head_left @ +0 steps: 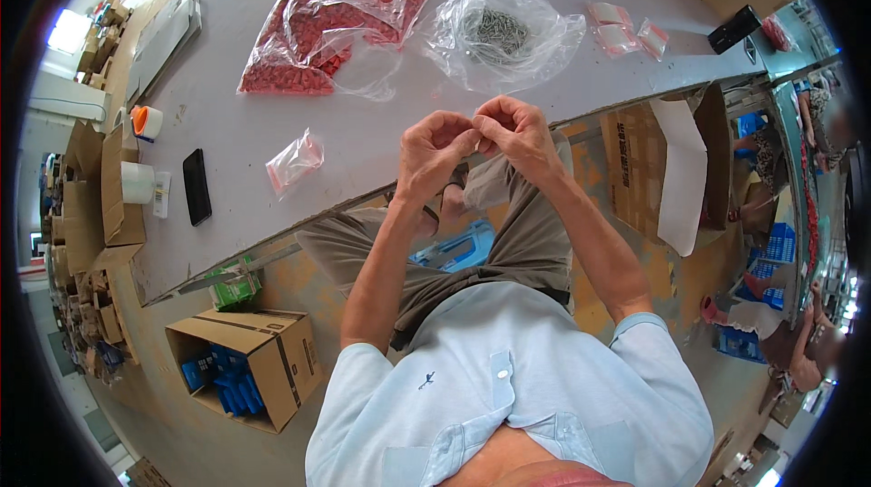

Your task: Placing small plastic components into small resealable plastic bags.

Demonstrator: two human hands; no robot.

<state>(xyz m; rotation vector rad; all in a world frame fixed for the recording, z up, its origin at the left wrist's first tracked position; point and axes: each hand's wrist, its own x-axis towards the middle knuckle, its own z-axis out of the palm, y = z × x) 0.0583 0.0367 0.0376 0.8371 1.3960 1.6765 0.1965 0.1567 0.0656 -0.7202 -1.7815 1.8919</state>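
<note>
Bags of red plastic pieces point(318, 34) and small metal screws point(494, 34) lay beyond reach on the grey bench point(272, 124), a small filled pouch point(295, 160) nearer its edge. Left hand point(435, 151) and right hand point(513, 133) met fingertip to fingertip just off that edge, pinching something tiny, likely light and slippery, too small to identify.

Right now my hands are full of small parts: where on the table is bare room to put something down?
Bare grey table lies between the small bag and your hands, and between the black phone and the red-parts bag. The far edge is crowded.
</note>
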